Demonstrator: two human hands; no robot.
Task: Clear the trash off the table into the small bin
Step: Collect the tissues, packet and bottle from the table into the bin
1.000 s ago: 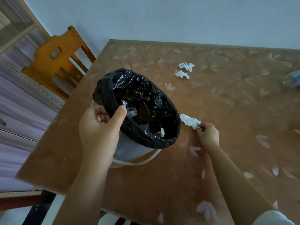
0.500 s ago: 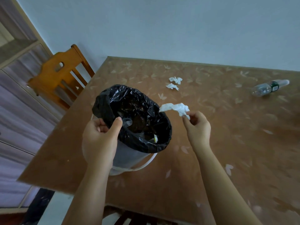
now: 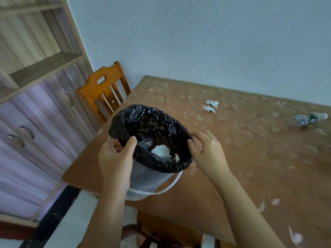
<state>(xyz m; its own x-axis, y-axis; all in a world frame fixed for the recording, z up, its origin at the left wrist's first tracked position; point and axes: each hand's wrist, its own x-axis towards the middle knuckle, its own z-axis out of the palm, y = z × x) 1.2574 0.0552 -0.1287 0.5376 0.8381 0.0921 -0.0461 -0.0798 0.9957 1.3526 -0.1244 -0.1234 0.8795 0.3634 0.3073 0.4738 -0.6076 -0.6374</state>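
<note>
Both hands, left point(image 3: 114, 158) and right point(image 3: 207, 151), grip the black-lined small bin point(image 3: 152, 178) on the worktop point(image 3: 250, 167); a crumpled tissue point(image 3: 162, 151) lies inside.

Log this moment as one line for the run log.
left hand grips bin rim | right hand at rim | tissue inside | tissues, bottle remain

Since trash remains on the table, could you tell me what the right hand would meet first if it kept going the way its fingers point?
Probably the bin liner: the right hand already touches its rim.
</note>
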